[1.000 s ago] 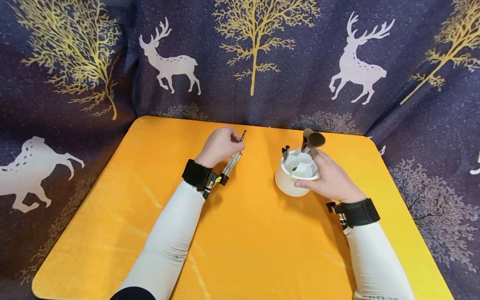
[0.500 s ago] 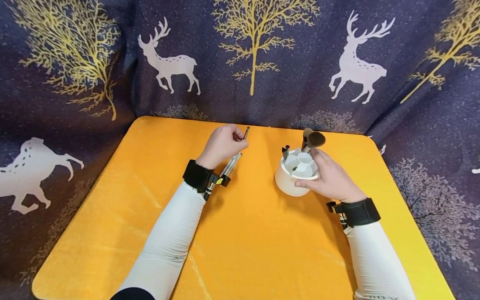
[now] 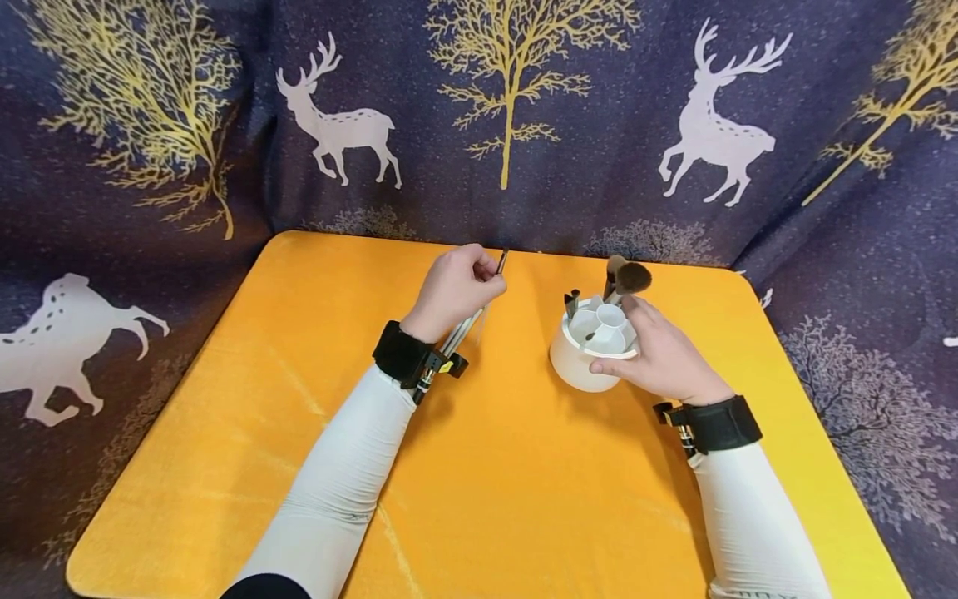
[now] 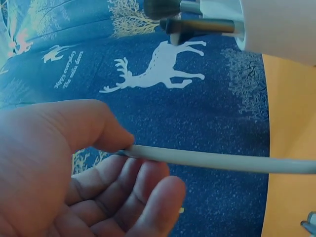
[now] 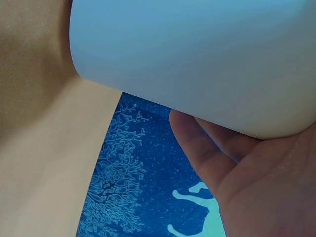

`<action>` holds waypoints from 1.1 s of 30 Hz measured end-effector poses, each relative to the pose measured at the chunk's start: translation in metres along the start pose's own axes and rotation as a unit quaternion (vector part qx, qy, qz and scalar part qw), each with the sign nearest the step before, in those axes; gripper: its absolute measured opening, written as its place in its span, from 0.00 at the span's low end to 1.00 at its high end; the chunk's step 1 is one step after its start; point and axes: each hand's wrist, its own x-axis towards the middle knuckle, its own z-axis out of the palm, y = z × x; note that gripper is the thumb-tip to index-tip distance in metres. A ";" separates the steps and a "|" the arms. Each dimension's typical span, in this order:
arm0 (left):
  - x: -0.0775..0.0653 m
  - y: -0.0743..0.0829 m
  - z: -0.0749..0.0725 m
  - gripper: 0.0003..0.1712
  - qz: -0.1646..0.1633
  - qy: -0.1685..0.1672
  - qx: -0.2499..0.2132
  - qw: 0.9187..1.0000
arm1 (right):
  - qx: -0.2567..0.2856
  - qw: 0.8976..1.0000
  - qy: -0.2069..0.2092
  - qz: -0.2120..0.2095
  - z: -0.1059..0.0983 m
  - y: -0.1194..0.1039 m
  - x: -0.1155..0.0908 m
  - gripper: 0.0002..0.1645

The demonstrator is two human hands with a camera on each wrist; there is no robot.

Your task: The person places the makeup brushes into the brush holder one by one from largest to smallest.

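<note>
My left hand [image 3: 456,289] pinches a slim makeup brush [image 4: 212,160] between thumb and fingers. In the head view its dark end pokes up past the fingers, while the left wrist view shows the long pale handle. To the right, my right hand [image 3: 664,353] grips the side of a round white brush holder [image 3: 578,366] with inner dividers. Fluffy large brushes [image 3: 633,279] and small dark-tipped brushes [image 3: 572,303] stand in it, bristles up. The right wrist view shows the holder's smooth wall [image 5: 187,54] with fingers against it. The held brush is apart from the holder.
Pale thin handles [image 3: 460,336] show below my left hand, partly hidden by the wrist camera. Both hands work over an orange-yellow table [image 3: 509,491]. A dark blue curtain [image 3: 464,200] with deer and trees hangs behind its far edge.
My left hand has moved slightly right and away from me, carrying the pinched makeup brush. My right hand and the brush holder have stayed in place.
</note>
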 end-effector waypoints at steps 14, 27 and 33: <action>-0.002 0.010 0.010 0.04 0.060 0.035 -0.025 0.997 | 0.001 1.000 0.004 -0.007 -0.001 0.000 0.002 0.74; -0.003 0.018 0.019 0.05 0.129 0.048 -0.033 0.990 | 0.004 1.000 0.004 -0.007 -0.001 -0.001 -0.001 0.72; -0.003 0.021 0.024 0.05 0.148 0.054 -0.036 0.987 | 0.005 1.000 0.002 -0.004 -0.001 -0.001 -0.001 0.73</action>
